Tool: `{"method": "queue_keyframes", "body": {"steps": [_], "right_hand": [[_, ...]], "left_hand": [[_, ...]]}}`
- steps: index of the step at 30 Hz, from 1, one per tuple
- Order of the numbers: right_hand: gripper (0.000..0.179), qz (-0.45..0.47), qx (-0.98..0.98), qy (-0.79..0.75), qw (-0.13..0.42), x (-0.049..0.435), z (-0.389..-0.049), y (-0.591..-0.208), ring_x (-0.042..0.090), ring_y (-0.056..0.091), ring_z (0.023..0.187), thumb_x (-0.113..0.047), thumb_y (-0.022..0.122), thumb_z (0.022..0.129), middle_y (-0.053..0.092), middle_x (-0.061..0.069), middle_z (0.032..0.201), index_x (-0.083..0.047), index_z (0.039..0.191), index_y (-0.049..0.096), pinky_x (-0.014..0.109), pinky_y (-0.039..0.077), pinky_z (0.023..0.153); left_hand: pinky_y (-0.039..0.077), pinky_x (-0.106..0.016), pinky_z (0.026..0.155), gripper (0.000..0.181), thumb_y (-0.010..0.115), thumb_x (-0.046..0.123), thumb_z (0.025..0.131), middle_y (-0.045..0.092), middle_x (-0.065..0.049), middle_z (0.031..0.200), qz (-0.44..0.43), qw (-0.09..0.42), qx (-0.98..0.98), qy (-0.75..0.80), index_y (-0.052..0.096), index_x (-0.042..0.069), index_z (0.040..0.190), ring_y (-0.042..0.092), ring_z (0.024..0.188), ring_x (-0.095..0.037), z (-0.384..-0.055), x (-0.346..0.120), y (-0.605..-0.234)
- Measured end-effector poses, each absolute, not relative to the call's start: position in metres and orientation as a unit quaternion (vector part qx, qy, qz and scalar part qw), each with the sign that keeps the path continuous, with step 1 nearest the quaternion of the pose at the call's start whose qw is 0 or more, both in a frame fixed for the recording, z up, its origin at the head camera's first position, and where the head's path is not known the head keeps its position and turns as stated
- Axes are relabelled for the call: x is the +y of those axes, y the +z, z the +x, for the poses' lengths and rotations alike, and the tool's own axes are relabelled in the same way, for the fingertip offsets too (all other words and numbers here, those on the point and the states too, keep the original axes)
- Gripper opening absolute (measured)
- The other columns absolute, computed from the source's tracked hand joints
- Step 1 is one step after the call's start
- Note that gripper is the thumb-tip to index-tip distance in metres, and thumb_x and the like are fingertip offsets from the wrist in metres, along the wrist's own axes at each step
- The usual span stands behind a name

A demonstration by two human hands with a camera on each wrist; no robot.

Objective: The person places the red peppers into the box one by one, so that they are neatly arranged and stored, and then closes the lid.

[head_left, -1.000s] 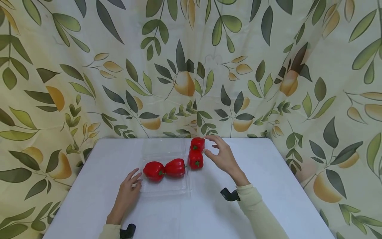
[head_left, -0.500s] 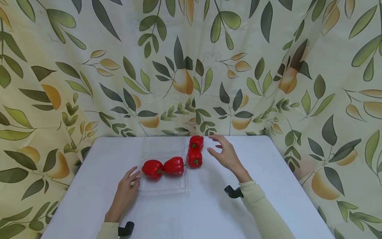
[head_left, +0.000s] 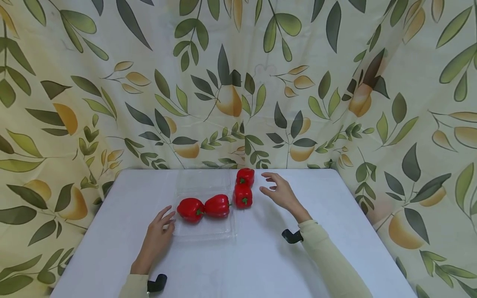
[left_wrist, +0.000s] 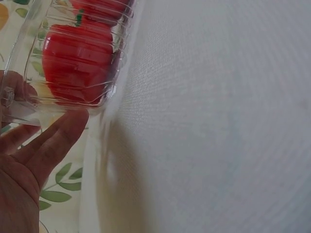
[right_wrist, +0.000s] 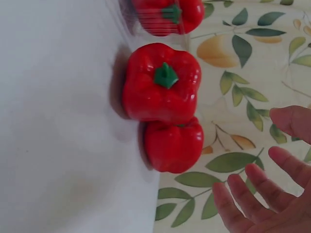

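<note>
Two red bell peppers [head_left: 190,210] with green stems lie side by side in a clear plastic container [head_left: 208,236]. My left hand [head_left: 158,236] rests at the container's left side, fingers fairly straight; in the left wrist view its fingertips [left_wrist: 77,119] touch or nearly touch the plastic wall. Two more peppers stand one behind the other just right of the container: a nearer pepper [head_left: 243,196] and a farther pepper [head_left: 245,177]. To their right, my right hand [head_left: 281,192] hovers with loosely bent, spread fingers, holding nothing and apart from the peppers.
A white table [head_left: 298,269] carries everything. The container's clear lid [head_left: 203,180] lies folded back toward the table's far edge. Behind hangs a leaf-and-fruit patterned curtain [head_left: 261,136]. Each wrist wears a black camera mount [head_left: 292,236].
My right hand has drawn away to the right from the two peppers outside the container. My left hand stays at the container, and the peppers keep their places.
</note>
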State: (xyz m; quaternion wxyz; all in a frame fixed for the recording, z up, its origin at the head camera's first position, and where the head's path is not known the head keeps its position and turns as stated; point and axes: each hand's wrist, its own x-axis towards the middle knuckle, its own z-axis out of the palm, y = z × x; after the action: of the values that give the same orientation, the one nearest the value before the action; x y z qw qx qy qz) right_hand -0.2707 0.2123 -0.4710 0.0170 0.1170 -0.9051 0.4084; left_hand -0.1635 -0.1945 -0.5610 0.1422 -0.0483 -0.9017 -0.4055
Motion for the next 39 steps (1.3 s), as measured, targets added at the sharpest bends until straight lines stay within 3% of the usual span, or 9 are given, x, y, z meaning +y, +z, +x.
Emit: {"method": "queue_keyframes", "body": {"steps": [17, 30, 39], "right_hand": [[0.058, 0.058, -0.886, 0.453, -0.083, 0.198, -0.284, -0.514, 0.035, 0.052, 0.130, -0.025, 0.068, 0.090, 0.050, 0.011, 0.145, -0.017, 0.143, 0.046, 0.050, 0.054, 0.100], [0.079, 0.073, -0.856, 0.497, -0.125, 0.184, -0.286, -0.530, 0.036, 0.048, 0.134, -0.012, 0.082, 0.076, 0.047, 0.008, 0.149, -0.021, 0.145, 0.043, 0.048, 0.056, 0.097], [0.088, 0.071, -0.844, 0.508, -0.157, 0.176, -0.289, -0.540, 0.038, 0.047, 0.134, -0.010, 0.082, 0.075, 0.044, 0.013, 0.149, -0.026, 0.149, 0.038, 0.049, 0.056, 0.097]], "left_hand": [[0.060, -0.040, 0.084, 0.038, 0.061, 0.001, 0.091, 0.049, -0.015, 0.147, -0.042, 0.130, -0.901, -0.411, 0.062, -0.003, 0.129, 0.069, 0.104, -0.030, -0.165, -0.195, -0.561], [0.061, -0.038, 0.082, 0.036, 0.061, 0.002, 0.091, 0.050, -0.014, 0.146, -0.048, 0.138, -0.899, -0.414, 0.063, -0.003, 0.127, 0.070, 0.102, -0.028, -0.165, -0.196, -0.561], [0.061, -0.038, 0.082, 0.037, 0.062, 0.002, 0.091, 0.051, -0.014, 0.146, -0.046, 0.137, -0.900, -0.411, 0.063, -0.002, 0.127, 0.070, 0.101, -0.028, -0.166, -0.197, -0.562]]}}
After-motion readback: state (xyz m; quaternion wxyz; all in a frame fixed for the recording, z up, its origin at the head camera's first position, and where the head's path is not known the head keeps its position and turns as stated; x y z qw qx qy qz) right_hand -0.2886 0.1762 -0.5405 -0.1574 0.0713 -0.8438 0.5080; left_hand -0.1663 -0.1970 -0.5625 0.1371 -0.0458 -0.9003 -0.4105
